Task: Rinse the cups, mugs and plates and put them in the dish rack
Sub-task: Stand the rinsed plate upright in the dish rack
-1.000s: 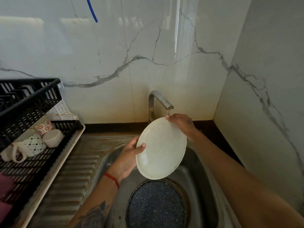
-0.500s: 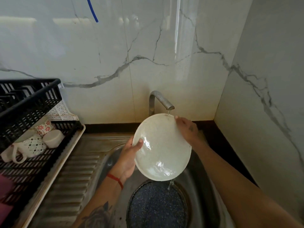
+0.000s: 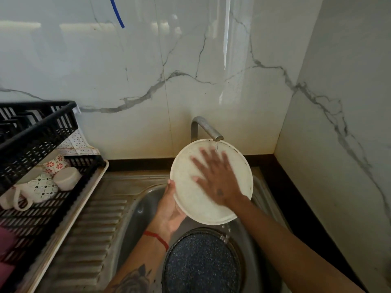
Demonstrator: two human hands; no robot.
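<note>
While patterned ceramic mugs (image 3: 40,185) already sit in black plastic dish rack (image 3: 38,132) far left, mid-rinse: left hand (image 3: 169,210) gripping round white speckled plate (image 3: 186,187) under steel tap (image 3: 208,130), right hand (image 3: 218,178) flat, fingers spread, rubbing; dark speckled plate (image 3: 201,263) in sink unrinsed.

A curved metal tap (image 3: 206,129) runs a thin stream of water above a stainless steel sink (image 3: 139,210), whose ribbed draining board (image 3: 95,220) stretches away to the left. White marble-patterned wall panels (image 3: 148,66) with grey veins meet in the corner at right, above a dark strip (image 3: 143,163) along their base. A blue line (image 3: 117,12) hangs at the top of the wall. A patterned cloth (image 3: 78,142) lies against the wall behind the draining board.
</note>
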